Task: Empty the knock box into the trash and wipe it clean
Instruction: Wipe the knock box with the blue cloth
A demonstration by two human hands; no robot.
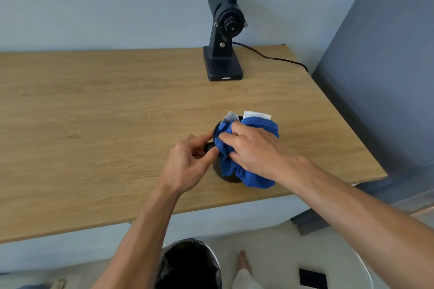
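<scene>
Blue cloth [249, 148] over knock box [217, 171], both hands' fingers clamped; grinder [224, 37] behind.

Your wooden counter [94, 101] meets a pale blue wall [94, 7] beyond the hands. Off to their right stands a darker grey-blue wall [387, 77]; below them, light floor [270, 241].

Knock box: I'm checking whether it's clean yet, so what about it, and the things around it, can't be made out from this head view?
- Inside of the knock box: hidden by the blue cloth and the right hand.
- Its left side: partly covered by the left hand.
- Cloth labels: print too small.
- Trash bin: cut off by the bottom edge, its contents too dark.
- Grinder hopper: cut off by the top edge.
</scene>
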